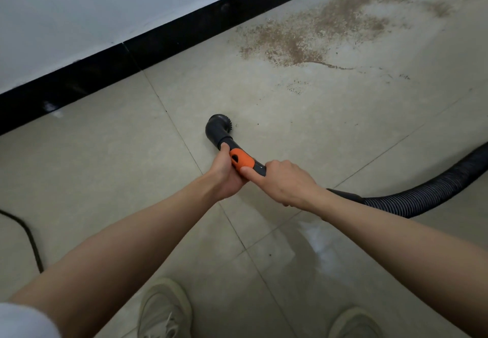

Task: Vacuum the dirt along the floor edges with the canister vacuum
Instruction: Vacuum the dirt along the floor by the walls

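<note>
A black cable snakes across the beige floor tiles at the left edge. Two pale sneakers stand at the bottom of the view, and a white wall rises above a black baseboard.

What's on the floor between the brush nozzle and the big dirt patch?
In the head view, mostly bare tile from nozzle to dirt patch, with a few scattered specks.

Tiled indoor room, black skirting
</note>
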### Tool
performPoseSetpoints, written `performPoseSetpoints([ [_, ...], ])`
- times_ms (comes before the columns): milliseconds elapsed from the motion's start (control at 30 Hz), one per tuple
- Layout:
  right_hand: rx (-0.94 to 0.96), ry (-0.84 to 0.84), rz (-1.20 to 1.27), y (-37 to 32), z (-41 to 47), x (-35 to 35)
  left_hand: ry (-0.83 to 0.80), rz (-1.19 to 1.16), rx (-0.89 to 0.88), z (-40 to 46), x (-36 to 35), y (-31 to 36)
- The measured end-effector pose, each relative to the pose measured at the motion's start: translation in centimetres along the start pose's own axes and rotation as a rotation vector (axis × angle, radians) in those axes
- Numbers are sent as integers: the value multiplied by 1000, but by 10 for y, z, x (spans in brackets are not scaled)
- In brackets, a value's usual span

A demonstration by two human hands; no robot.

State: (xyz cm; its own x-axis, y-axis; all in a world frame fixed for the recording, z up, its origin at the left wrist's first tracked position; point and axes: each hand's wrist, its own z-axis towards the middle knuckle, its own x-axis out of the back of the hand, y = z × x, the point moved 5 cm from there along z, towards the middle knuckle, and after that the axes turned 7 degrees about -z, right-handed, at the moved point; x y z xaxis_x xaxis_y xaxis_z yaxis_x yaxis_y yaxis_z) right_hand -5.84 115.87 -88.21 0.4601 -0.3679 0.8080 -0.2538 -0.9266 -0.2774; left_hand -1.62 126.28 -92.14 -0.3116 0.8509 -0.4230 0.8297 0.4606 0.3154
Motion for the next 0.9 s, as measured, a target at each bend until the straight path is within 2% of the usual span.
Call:
performPoseSetpoints([
  [300,-84,55,16,21,4,13,-69,128,52,3,-33,1],
  [567,-74,-25,99,31,-16,-7,-40,165,65,-3,-23,-24],
  [700,-100,13,35,47,-27,-11,-32,173,73,0,-28,-41],
  [900,-135,50,72,61,-15,11,-92,231,90,7,-58,-33],
])
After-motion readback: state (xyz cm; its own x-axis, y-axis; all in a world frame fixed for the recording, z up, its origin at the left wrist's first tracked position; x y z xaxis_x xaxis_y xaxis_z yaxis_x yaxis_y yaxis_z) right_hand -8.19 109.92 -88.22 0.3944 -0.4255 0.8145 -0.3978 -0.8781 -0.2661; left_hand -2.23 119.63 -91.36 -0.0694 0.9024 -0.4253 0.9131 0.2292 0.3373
